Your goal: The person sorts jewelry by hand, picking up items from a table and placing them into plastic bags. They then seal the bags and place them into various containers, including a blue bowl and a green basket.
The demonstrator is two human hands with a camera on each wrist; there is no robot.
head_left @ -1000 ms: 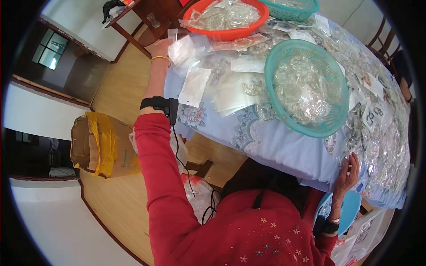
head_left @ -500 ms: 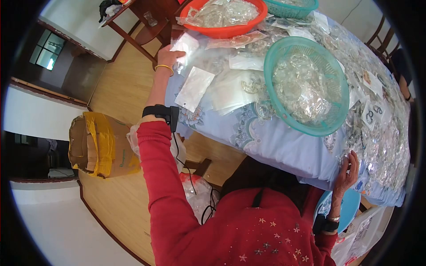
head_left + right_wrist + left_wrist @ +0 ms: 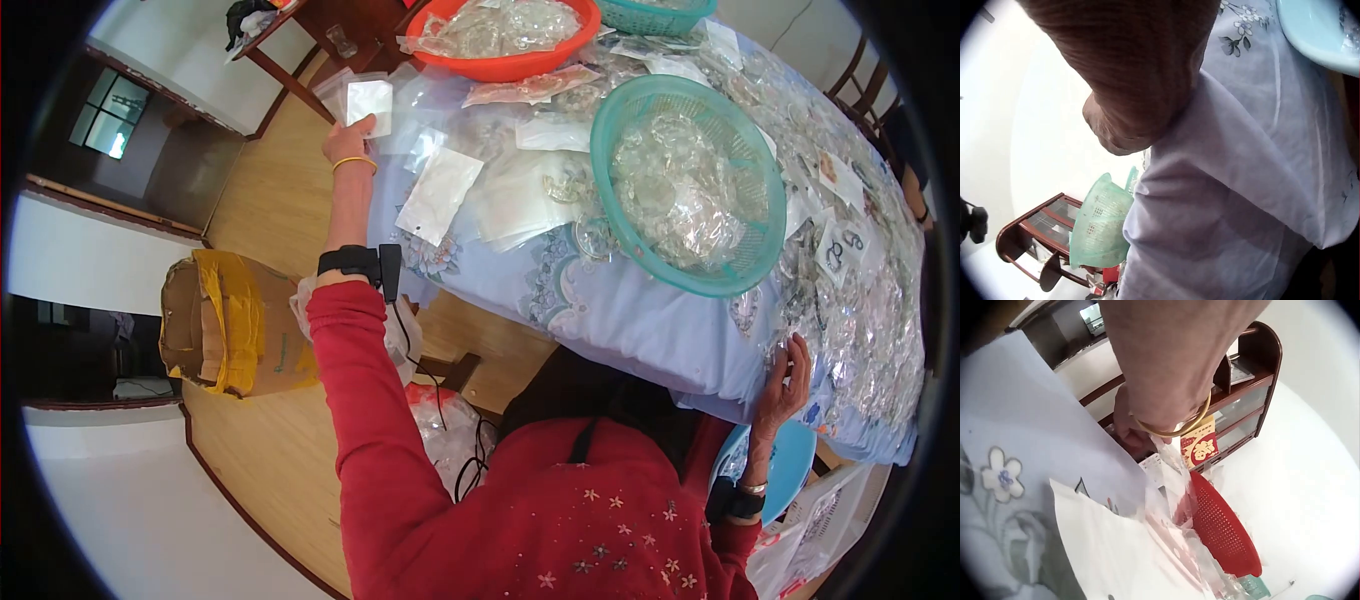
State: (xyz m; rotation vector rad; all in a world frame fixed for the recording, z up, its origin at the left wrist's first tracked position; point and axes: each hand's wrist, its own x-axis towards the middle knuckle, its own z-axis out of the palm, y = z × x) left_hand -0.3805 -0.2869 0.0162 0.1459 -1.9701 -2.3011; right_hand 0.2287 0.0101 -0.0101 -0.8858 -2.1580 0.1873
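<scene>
At the table's left edge my left hand (image 3: 348,141) pinches clear plastic bags with a white card (image 3: 370,106) showing over the thumb side. In the left wrist view the left hand (image 3: 1132,425) is partly hidden behind the wrist, with clear plastic (image 3: 1174,465) below it. A white packet (image 3: 439,195) lies on the flowered cloth nearby. My right hand (image 3: 783,385) rests at the near table edge, fingers loosely bent, beside a heap of small clear packets (image 3: 860,340). The right wrist view shows mainly the back of that hand (image 3: 1129,119).
A green basket (image 3: 607,190) of clear packets stands mid-table, with a red basket (image 3: 500,68) and another green basket (image 3: 660,22) behind. Below the right hand is a blue basin (image 3: 790,460). A taped cardboard box (image 3: 285,335) stands on the floor at left.
My left hand went down toward me, then back left and slightly away, and the white card now stands above its thumb. The green basket shifted slightly. My right hand stays nearly still.
</scene>
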